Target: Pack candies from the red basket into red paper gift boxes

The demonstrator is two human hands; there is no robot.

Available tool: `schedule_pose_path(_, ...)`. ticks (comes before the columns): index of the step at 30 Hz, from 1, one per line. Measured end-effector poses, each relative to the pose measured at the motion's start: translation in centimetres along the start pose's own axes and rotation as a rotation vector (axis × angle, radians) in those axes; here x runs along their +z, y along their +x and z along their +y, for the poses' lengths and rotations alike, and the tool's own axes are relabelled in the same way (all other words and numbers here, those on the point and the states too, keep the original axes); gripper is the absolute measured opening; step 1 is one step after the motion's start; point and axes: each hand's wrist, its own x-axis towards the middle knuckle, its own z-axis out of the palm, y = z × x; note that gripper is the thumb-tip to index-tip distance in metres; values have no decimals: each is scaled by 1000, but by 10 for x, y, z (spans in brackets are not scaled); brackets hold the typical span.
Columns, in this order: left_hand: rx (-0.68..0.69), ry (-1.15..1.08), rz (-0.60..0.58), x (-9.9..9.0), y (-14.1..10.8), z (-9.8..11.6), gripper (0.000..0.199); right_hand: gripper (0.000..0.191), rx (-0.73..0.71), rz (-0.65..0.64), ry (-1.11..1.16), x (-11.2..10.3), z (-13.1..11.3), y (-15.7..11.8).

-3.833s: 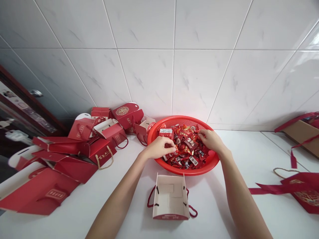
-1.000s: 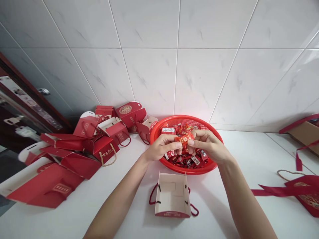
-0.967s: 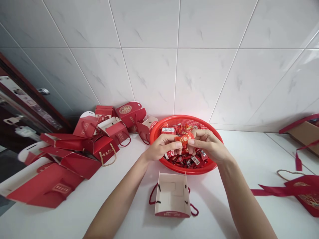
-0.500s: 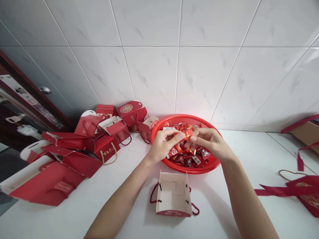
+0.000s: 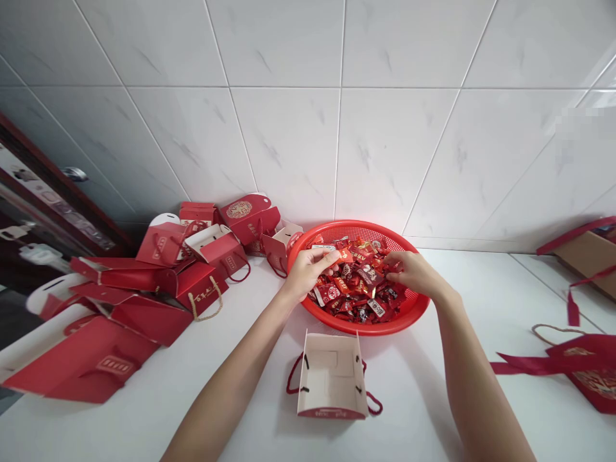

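My left hand (image 5: 312, 273) pinches a small orange-red wrapped candy (image 5: 342, 256) above the left side of a red plastic basket (image 5: 359, 329). The basket is filled with wrapped candies (image 5: 366, 276), mostly red. Over its right side, my right hand (image 5: 409, 273) reaches down among the candies with bent fingers drawn together. What those fingertips hold, if anything, is hidden. In front of the basket, between my forearms, stands an open gift box (image 5: 332, 378) with a pale, bare inside and dark red cord handles.
Several red gift boxes (image 5: 115, 359) are heaped on the left of the white tabletop (image 5: 409, 410). At the right lie a red bag (image 5: 594, 372) with ribbon and an open carton (image 5: 587, 260). A tiled wall (image 5: 289, 147) rises behind the basket.
My hands have moved apart. The orange-red candy, earlier between both hands, is now in my left hand alone, while my right hand has shifted right and down into the candies.
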Motion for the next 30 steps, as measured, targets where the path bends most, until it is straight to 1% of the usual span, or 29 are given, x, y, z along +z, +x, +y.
schedule_pose_path(4,-12,-15,-4,-1,0,-1,47,36,-17,-95,-35,1,1,0)
schedule_pose_path(7,-2,-4,-26,-3,2,-4,45,37,-35,-111,-47,0,2,0)
schedule_pose_path(9,4,10,-42,-4,2,-7,43,33,-52,-116,-46,0,3,1)
schedule_pose_path(14,-10,43,-63,-6,3,-11,39,10,-93,-152,-12,-5,5,0)
schedule_pose_path(16,-10,48,-67,-6,3,-11,39,8,-97,-158,8,-10,6,-2)
schedule_pose_path(18,-14,41,-67,-5,3,-10,39,12,-92,-153,62,-15,5,-6)
schedule_pose_path(24,-35,-1,-45,-4,2,-6,41,42,-102,-29,238,-26,1,-17)
schedule_pose_path(30,-60,-1,-24,-3,1,-4,46,56,-168,13,331,-25,-1,-18)
